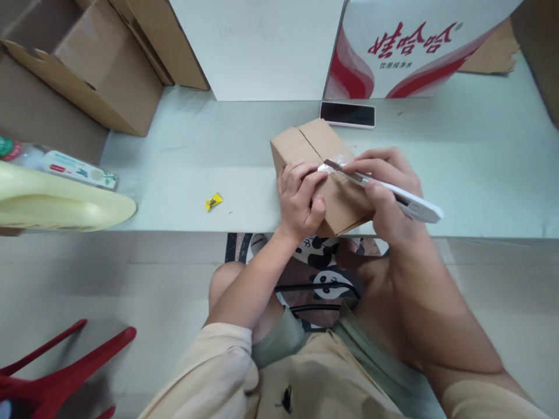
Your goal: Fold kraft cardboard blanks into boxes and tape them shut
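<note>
A small brown cardboard box (286,142) sits at the front edge of the table, turned at an angle, with a seam across its top and clear tape (340,160) near the middle. My left hand (299,201) grips the box's left side, thumb and fingers bent over its top. In my right hand (391,186) is a white utility knife (419,208), its blade out and its tip at the seam by the tape. Part of the box's near right side is hidden behind my right hand.
Behind the box lies a phone (348,114). A white carton with red print (406,75) and a plain white box (271,52) stand at the back. Brown cartons (109,75) fill the back left. A yellow wrapped sweet (213,201) lies left; a red stool (48,384) stands below.
</note>
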The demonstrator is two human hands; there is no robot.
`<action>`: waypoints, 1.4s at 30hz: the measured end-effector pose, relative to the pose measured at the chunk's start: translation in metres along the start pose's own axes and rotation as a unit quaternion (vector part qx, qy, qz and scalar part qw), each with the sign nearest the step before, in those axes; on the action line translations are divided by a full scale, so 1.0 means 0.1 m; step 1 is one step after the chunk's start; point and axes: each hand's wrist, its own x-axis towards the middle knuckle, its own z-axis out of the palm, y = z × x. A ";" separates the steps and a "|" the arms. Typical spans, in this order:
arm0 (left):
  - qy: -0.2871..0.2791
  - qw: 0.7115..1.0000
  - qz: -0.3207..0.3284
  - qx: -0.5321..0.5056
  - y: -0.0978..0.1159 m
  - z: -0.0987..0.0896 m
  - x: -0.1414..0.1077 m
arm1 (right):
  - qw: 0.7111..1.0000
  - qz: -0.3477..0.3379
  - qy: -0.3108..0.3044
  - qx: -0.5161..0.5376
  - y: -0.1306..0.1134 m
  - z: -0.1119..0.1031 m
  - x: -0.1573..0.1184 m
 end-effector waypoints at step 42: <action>-0.011 0.992 -0.040 -0.121 -0.43 -0.21 0.10 | 0.958 0.169 0.032 -0.229 1.07 -0.10 -0.22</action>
